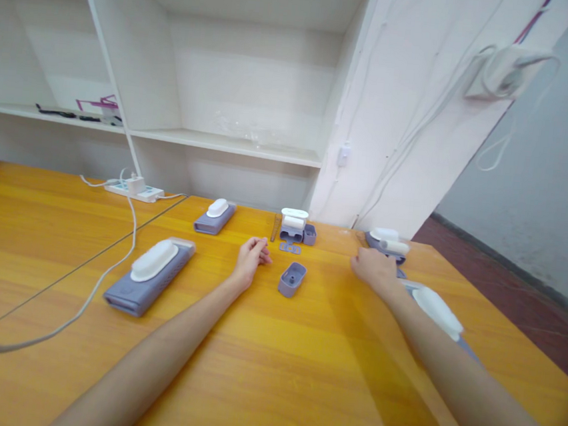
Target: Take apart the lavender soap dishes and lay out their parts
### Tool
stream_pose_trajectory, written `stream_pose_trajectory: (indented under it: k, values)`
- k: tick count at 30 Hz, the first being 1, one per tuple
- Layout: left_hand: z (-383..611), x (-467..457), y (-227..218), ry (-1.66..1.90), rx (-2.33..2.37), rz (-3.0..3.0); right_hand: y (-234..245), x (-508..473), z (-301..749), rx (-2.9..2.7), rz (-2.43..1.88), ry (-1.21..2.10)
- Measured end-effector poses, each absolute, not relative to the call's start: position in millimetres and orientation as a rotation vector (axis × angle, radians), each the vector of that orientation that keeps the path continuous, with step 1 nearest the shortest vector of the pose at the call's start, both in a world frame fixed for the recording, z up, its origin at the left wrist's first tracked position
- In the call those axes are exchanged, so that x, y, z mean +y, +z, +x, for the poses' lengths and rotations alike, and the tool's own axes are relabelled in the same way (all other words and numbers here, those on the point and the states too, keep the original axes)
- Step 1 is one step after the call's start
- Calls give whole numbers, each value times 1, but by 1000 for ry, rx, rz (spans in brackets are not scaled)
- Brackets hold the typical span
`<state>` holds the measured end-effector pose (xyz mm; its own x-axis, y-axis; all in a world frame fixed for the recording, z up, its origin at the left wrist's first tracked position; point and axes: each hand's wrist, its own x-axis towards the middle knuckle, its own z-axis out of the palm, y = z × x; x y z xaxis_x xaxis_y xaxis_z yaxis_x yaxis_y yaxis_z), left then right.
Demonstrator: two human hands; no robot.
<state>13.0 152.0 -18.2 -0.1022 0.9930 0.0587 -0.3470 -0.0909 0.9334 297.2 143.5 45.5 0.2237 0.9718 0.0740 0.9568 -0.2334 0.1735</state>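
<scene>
Left hand (253, 261) loosely half-curled, empty; grey-purple cup (292, 280) nearby rightward; right hand (374, 267), grip hidden

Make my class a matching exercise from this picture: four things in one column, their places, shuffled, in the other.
Column A
1. Open purple-grey plastic cup
2. White plastic power strip
3. Small white rectangular wall fixture
4. Bare right hand

Column B
a. Fixed to the white painted wall
b. Near a white-topped purple-grey plastic device on the right
c. Between the left hand and the right one
d. On the yellow-brown wooden table, on the left, near its back edge

Right pairs: 1-c, 2-d, 3-a, 4-b
</scene>
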Motion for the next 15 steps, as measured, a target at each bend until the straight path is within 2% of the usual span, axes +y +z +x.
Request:
stream_pose_trajectory:
  k: [3, 8, 15]
  values:
    - [13, 152, -19, 1478, 963, 949, 51, 121, 253, 2123, 2309, 253]
    - [13, 152, -20, 1479, 968, 957, 56, 72, 186, 2346, 2116, 55]
    - [13, 153, -23, 1489, 955, 986, 59, 64, 158, 2349, 2123, -22]
